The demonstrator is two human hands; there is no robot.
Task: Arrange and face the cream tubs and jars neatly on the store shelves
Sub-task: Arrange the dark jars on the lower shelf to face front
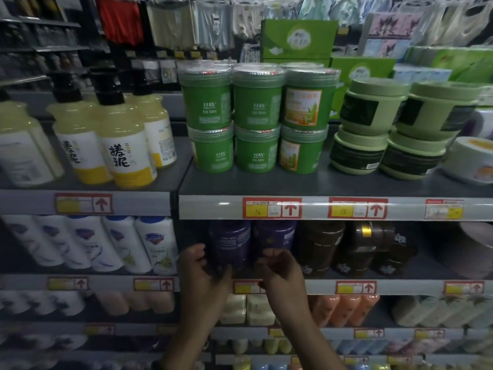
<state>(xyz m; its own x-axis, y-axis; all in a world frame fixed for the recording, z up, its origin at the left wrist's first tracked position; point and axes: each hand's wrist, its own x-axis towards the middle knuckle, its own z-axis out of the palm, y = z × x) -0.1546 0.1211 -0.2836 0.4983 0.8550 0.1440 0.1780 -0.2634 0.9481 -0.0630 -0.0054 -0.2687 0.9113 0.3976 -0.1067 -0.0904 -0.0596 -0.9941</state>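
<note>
Two dark purple jars (230,243) stand side by side on the second shelf, the other purple jar (277,236) to the right. My left hand (202,276) is cupped at the lower left of the left jar, fingers relaxed, thumb in front of its base. My right hand (282,276) hovers in front of the gap between the two jars, fingers loosely curled, holding nothing. On the top shelf, green tubs (257,118) are stacked two high in three columns; the right column shows an orange label. Pale green jars (373,129) are stacked beside them.
Dark brown jars (344,249) stand right of the purple ones. Yellow pump bottles (125,145) fill the top shelf's left, white bottles (112,244) below them. White tubs (472,161) sit at far right. Price rails (272,208) edge each shelf; soaps (248,308) lie lower down.
</note>
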